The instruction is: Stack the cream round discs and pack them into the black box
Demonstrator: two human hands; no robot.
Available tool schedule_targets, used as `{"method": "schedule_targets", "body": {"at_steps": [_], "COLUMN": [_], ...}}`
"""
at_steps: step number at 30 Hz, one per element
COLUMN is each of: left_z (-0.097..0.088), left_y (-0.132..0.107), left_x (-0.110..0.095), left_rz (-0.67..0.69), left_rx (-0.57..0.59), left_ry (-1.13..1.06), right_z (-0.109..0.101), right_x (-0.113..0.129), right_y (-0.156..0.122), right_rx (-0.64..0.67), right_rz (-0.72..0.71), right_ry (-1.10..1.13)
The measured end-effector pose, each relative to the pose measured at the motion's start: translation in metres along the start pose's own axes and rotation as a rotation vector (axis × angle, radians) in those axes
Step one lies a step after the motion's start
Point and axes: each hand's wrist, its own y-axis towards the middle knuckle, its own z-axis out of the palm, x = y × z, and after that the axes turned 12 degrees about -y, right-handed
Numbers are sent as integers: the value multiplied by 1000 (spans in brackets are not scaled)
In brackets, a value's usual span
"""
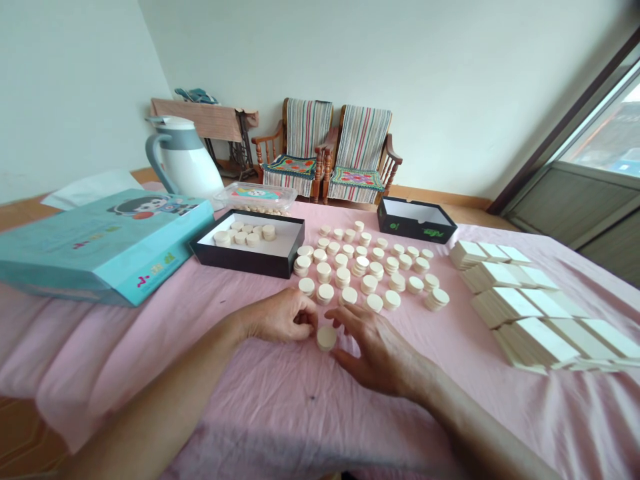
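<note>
A small stack of pale round wooden discs [327,338] stands on the pink cloth between my hands. My right hand [373,343] curves around its right side, with thumb and fingers apart. Close by on the left is my left hand [283,315], its fingers curled inward; whether anything is pinched in them is hidden. Beyond my hands, many more stacks of discs [343,277] stand in loose rows. Several disc stacks [241,238] also sit inside a black box [245,259] with a white interior, at the left.
Piles of pale rectangular cards [545,337] line the right side. An open black box [417,220] lies at the back. Left are a turquoise box [110,243], a white-and-grey jug [187,160] and a clear plastic container [257,195]. Two wooden chairs [360,147] stand beyond the table.
</note>
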Motion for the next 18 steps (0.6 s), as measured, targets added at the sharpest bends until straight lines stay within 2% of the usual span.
{"method": "schedule_targets", "body": {"at_steps": [3,10,14,18], "left_z": [-3,-5,-4,-3], "left_y": [0,2,5,7], "left_x": [-2,-3,1,4], "left_rz": [14,7,28,8], "left_rx": [-60,-248,-269,-238], "left_ry": [48,120,124,79], "right_z": [1,10,14,16], "right_x": [5,19,19,14], "right_y": [1,7,7,4], "right_rx": [-26,2,4,-22], "right_rz": [28,68,66,56], "right_ry": [1,-129,-171,-188]}}
